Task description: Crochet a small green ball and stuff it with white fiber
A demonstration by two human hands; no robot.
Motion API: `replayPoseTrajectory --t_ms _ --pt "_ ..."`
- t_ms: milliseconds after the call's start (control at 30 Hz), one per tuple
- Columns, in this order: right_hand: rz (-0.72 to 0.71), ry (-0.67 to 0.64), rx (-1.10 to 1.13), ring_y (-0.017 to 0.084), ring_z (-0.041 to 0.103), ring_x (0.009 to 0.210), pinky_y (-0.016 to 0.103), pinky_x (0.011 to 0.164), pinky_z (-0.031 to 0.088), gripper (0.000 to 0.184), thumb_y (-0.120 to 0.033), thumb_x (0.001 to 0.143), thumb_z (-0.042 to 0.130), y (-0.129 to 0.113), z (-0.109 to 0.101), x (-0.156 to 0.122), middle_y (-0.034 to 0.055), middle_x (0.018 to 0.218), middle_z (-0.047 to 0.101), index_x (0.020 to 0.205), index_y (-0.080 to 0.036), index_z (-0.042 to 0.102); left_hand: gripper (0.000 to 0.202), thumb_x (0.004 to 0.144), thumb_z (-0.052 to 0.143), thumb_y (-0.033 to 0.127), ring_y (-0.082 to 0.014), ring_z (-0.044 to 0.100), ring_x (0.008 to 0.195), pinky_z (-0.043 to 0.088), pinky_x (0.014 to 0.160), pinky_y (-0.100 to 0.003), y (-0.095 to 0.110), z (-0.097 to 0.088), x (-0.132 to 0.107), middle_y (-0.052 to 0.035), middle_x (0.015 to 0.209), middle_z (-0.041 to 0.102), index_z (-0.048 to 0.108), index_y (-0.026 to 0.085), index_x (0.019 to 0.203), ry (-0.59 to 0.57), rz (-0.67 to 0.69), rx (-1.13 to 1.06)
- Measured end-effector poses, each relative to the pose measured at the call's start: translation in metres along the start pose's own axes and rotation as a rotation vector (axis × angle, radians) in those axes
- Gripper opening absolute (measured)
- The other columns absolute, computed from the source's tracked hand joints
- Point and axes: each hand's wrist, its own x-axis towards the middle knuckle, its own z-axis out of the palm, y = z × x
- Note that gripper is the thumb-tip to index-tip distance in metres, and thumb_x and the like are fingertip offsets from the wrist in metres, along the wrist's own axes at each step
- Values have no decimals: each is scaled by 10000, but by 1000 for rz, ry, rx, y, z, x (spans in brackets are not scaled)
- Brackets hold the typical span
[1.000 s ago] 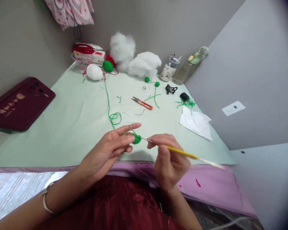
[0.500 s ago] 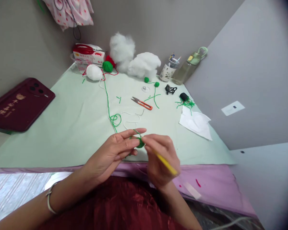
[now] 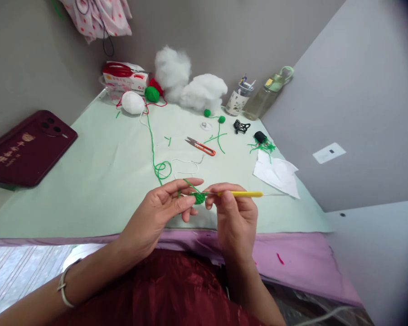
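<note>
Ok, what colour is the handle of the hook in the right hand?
The handle is yellow, seen best in the head view.

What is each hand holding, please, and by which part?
The left hand pinches the green yarn piece by its edge; the right hand holds the hook by its yellow handle.

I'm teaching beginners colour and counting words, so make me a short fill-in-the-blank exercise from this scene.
1. The right hand holds a crochet hook whose handle is coloured ____.
2. The crochet piece pinched by the left hand is coloured ____.
3. The small green balls in front of the white stuffing number ____.
4. The scissors by the white box have handles coloured ____.

Missing words: yellow; green; two; red.
</note>
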Motion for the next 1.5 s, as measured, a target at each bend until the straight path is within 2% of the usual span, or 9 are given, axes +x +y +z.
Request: replayPoseTrajectory --t_ms 400,533,867,1000,1133,1200,1300,1400,1500 --pt "-10 -25 46 131 691 693 285 653 593 220 -284 1064 545 -6 0 2 33 886 770 948 -212 718 253 861 832 273 -120 611 703 515 831 -276 0 -4 -1 47 660 630 824 274 1114 -9 11 30" --pt "-61 -45 -45 140 698 742 307 696 591 223 -252 1075 527 -9 -3 -2 28 935 770 1006 -233 738 242 862 833 281 -103 594 688 528 832 -278 -1 -5 -1 37 770 656 833 286 1104 5 41 57" --pt "-573 -179 -605 192 734 904 346 753 612 298 -67 1004 548 -6 -4 -9 61 1007 760 1196 -239 698 273 822 850 205 -69 453 645 400 611 -192 -1 1 -5 34 797 612 851 291 1081 157 187 274" --pt "-760 -97 -860 206 726 977 331 740 614 367 -49 969 616 5 -3 -13 75 1066 740 1233 -272 737 452 841 858 272 -39 323 538 367 549 -164 -3 2 -4 73 700 548 778 320 1283 51 -16 41" --pt "-600 -28 -600 194 719 871 348 715 613 273 -124 1018 578 2 -1 -11 51 960 744 1159 -272 758 386 845 864 268 -15 211 475 491 680 -175 0 -4 0 123 558 383 810 250 1227 -21 -175 -182" --pt "-433 13 -353 169 683 750 339 666 588 243 -154 1040 549 -3 1 -7 30 858 724 1085 -253 765 343 826 877 237 4 207 473 505 707 -183 2 -6 1 104 659 497 833 270 1165 -11 -137 -181" --pt "-287 -15 -148 149 653 706 316 622 558 212 -191 1042 570 -7 4 -2 27 862 728 1021 -242 775 374 844 864 253 2 326 513 482 688 -180 3 -5 -1 72 814 617 814 338 1205 -39 -79 -132" --pt "-266 -67 -176 153 677 759 308 637 569 208 -177 1033 586 -7 5 -1 41 945 767 1044 -244 783 405 835 874 246 -53 496 687 436 658 -161 0 -2 -2 45 842 649 807 349 1221 -1 16 -44" --pt "-346 -68 -356 156 698 805 311 692 596 252 -113 1008 608 -3 3 -6 34 953 764 1115 -262 780 412 814 894 261 -79 517 745 413 632 -165 -3 0 0 28 852 665 811 326 1212 49 36 -15"
